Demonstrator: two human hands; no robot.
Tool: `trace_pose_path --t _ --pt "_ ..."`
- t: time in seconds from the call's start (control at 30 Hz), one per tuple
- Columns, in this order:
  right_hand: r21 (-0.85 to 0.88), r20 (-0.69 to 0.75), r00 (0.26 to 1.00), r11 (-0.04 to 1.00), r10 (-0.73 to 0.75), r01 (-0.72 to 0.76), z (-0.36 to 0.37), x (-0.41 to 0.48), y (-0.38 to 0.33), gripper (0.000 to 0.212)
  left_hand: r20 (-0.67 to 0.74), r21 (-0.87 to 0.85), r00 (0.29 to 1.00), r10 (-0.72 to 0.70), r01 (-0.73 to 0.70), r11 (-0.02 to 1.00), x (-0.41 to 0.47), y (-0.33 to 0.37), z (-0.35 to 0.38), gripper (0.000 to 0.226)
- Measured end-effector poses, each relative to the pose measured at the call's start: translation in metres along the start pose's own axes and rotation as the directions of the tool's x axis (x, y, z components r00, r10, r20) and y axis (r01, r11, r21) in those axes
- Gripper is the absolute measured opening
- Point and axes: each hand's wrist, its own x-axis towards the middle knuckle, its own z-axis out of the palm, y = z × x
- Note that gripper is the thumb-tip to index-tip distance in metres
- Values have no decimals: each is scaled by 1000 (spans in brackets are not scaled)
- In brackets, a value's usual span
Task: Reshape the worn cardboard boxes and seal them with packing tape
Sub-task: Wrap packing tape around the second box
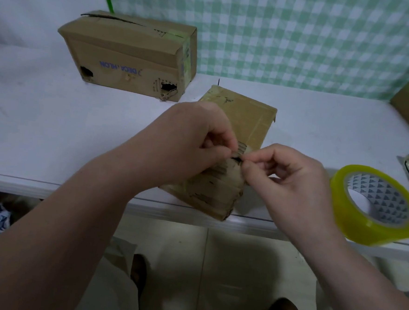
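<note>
Brown corrugated edge, torn and frayed: left hand (195,139) and right hand (291,182) are both pinching it on the crushed small cardboard box (249,119), lying at the white table's (55,125) front edge. Yellowish tape roll (350,213) is sitting just right.

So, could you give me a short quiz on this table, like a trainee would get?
1. True or false: the tape roll lies untouched on the table, to the right of the right hand.
2. Fill in: the large box at the back shows ___ ragged holes in its front.
3. What do the left hand and right hand pinch? A) the torn edge of the small box B) the tape roll C) the large box
Key: 1 true; 2 two; 3 A.
</note>
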Motion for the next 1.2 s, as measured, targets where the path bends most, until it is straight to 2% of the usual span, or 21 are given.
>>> trace_pose_path --t 0.07,0.17,0.33,0.43,0.53,0.6,0.67,0.8,0.87,0.97,1.1,1.13,1.2 --pt "5 -30 999 1000 14 -13 -3 6 3 20 10 34 1000 9 -10 999 -1 -4 -5 24" --pt "0 -64 998 1000 23 -23 -7 11 7 16 122 101 993 -6 -7 995 -3 -6 -5 51" --pt "-106 -109 994 994 -13 2 -12 7 9 19 266 98 959 -100 76 992 -2 7 -2 59" --pt "-293 -166 984 956 -60 9 -25 5 6 13 318 164 938 -139 90 982 -1 19 2 60" --pt "-549 -186 976 836 -116 -6 -45 2 5 15 340 321 919 -201 88 943 1 32 16 60" --pt "-662 -198 973 749 -122 -41 -57 0 6 19 320 419 923 -211 61 906 3 39 25 57" --pt "-718 -223 971 688 -81 -108 -70 -1 7 22 301 465 928 -219 58 884 4 44 31 55" --pt "-774 -241 963 575 123 -267 -90 -5 5 35 264 528 933 -245 74 846 5 49 34 54" --pt "-811 -222 949 498 223 -307 -94 -7 5 39 242 561 940 -242 68 825 6 52 35 53" --pt "-854 -189 927 410 325 -318 -97 -11 8 32 211 568 949 -234 76 819 9 56 35 54" --pt "-834 -218 944 455 248 -312 -102 -13 7 10 159 574 968 -193 68 816 11 59 36 53" --pt "-804 -250 949 504 192 -314 -104 -12 5 9 157 568 969 -193 71 820 11 59 37 52" --pt "-644 -343 933 697 105 -315 -109 -10 0 10 141 560 973 -180 72 826 13 60 37 49"
